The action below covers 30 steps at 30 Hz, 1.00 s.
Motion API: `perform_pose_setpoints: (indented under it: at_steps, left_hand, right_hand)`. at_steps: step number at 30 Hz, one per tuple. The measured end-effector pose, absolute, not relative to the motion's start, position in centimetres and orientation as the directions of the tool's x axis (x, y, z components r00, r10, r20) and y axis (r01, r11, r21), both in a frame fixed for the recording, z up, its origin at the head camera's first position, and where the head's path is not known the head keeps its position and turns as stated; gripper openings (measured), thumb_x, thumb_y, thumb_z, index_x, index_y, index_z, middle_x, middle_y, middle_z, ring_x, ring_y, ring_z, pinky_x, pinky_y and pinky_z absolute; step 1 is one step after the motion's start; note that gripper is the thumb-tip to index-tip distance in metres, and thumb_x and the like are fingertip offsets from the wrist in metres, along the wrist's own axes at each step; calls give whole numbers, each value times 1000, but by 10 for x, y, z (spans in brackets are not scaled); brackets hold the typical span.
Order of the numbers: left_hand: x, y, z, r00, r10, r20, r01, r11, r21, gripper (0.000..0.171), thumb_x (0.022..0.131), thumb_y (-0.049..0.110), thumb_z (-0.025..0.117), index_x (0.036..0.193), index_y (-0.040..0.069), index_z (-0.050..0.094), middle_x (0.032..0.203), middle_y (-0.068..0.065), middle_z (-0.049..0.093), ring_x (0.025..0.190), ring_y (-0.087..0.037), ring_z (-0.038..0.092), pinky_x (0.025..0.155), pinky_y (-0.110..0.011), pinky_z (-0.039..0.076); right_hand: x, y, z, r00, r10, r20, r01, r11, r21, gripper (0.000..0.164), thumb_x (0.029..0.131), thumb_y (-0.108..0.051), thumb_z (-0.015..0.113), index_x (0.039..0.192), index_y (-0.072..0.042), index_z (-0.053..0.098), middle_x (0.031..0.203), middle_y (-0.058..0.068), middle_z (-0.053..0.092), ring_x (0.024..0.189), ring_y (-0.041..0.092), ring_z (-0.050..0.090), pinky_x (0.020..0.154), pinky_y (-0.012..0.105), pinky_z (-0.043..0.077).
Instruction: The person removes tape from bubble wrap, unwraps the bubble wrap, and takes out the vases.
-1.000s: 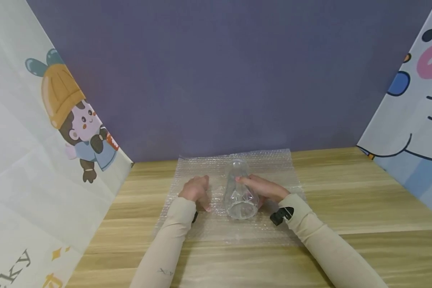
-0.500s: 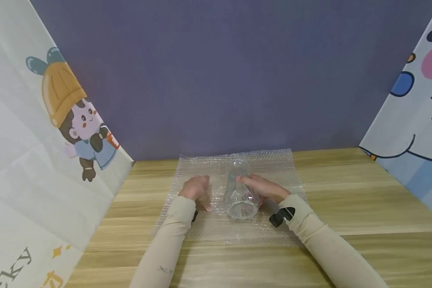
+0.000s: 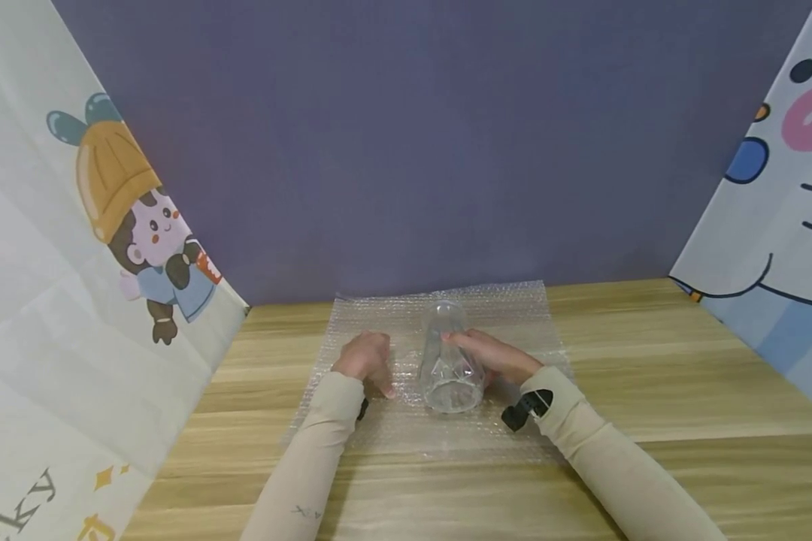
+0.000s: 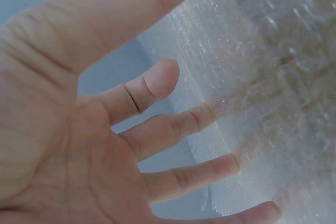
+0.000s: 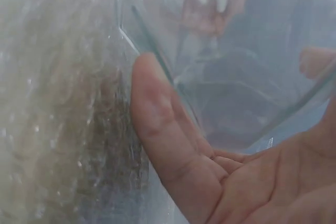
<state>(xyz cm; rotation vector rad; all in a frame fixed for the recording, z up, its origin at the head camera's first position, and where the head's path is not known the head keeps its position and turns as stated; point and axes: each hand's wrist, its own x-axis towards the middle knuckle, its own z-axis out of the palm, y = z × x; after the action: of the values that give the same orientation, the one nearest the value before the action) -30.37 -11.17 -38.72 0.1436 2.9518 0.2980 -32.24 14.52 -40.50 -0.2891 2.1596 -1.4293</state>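
A clear glass vase (image 3: 450,379) with a faceted body lies on its side on a sheet of bubble wrap (image 3: 406,432), its wider end toward me. My right hand (image 3: 497,355) grips the vase from the right, thumb over the top. In the right wrist view, the fingers (image 5: 157,108) curve around the glass (image 5: 226,93). To the left of the vase, my left hand (image 3: 368,359) is at the bubble wrap, apart from the glass. The left wrist view shows that palm with its fingers (image 4: 178,179) spread, fingertips right at the wrap (image 4: 273,103).
The bubble wrap lies on a wood-grain table (image 3: 649,361), its far edge close to a purple-grey back panel (image 3: 406,150). White printed sheets with cartoon figures stand on the left (image 3: 54,300) and right (image 3: 771,248). Both wrists carry small black devices (image 3: 528,408).
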Motion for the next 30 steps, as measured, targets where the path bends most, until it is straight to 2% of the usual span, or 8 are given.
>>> perform_pose_setpoints:
  at_steps: [3,10,15,23,30]
  left_hand:
    - [-301,-112,-387,-983,111,-148,79,975,210,60,45,23,104,85,14,60,86,-3,63,82,-24,59,75,-41,54]
    - [-299,-113,-387,-985,119,-127,88,971,224,58,44,21,104,79,13,58,82,-3,62,78,-23,58,69,-38,51]
    - [-298,-112,-386,-985,132,-114,108,974,201,55,45,22,103,73,13,56,77,-2,61,74,-23,57,66,-37,50]
    - [-294,-113,-385,-978,161,-134,134,973,188,50,51,25,102,70,14,57,77,-2,60,77,-21,56,67,-36,51]
    - [-292,-114,-380,-973,165,-163,123,963,239,46,58,22,99,71,14,56,78,-1,58,79,-20,54,65,-32,46]
  right_hand:
    - [-322,145,-405,-835,-459,-305,108,407,-907,87,97,-62,52,158,-5,26,164,24,23,147,49,30,87,59,58]
    - [-321,149,-394,-819,-505,-271,99,340,-935,77,102,-59,45,158,-8,29,157,25,36,134,44,47,93,55,57]
    - [-320,155,-386,-815,-522,-251,86,319,-944,73,104,-56,42,158,-10,28,157,25,34,126,39,50,91,53,58]
    - [-322,160,-383,-822,-520,-233,75,307,-949,71,104,-55,43,159,-13,30,159,23,34,127,40,50,87,56,58]
    - [-320,162,-379,-828,-504,-245,77,330,-941,73,102,-58,44,158,-13,30,158,22,36,132,41,49,93,60,55]
